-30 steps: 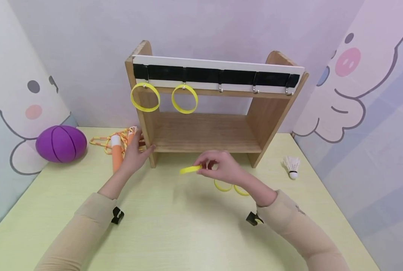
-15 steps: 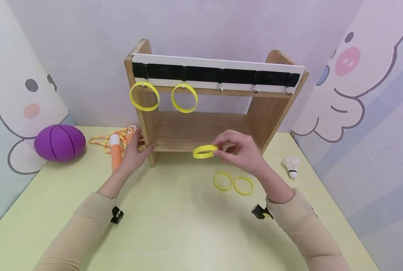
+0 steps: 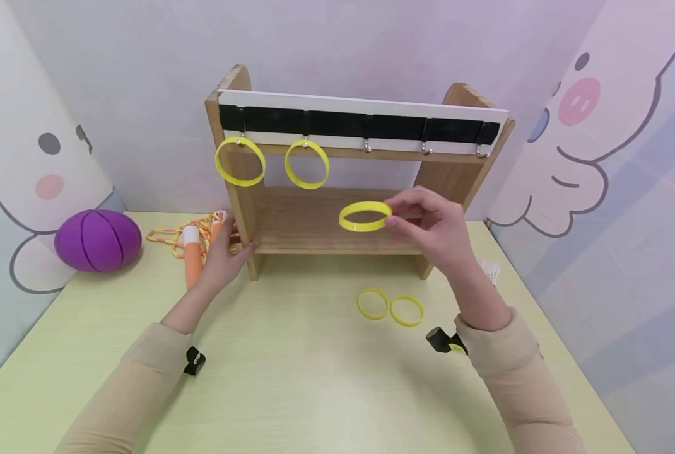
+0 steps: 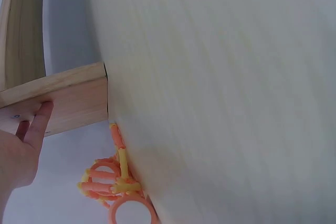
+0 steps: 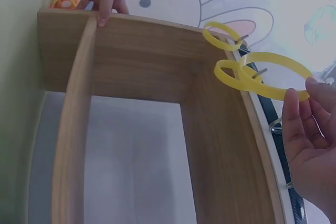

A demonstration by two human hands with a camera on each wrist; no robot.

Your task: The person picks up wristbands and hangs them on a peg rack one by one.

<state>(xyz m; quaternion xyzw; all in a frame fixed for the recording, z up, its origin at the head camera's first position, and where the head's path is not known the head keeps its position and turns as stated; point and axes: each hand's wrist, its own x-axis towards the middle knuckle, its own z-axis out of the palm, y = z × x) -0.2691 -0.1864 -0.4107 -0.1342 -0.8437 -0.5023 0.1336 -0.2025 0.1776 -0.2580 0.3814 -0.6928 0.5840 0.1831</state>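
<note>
two hung rings point(image 3: 313, 186) at ten o'clock, two unhung rings point(image 3: 373, 318) at five; right hand point(image 3: 438, 232) pinches a fifth ring point(image 3: 363, 227), left hand point(image 3: 221, 255) grips rack point(image 3: 337, 246).

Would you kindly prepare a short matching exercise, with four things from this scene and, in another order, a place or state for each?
1. Right hand
2. Left hand
3. Purple ball
4. Shuttlecock

A. On the left of the table in the head view
B. Partly hidden by the right arm in the head view
C. Holding one side of the wooden shelf
D. Pinching a yellow ring

Pairs: 1-D, 2-C, 3-A, 4-B
</note>
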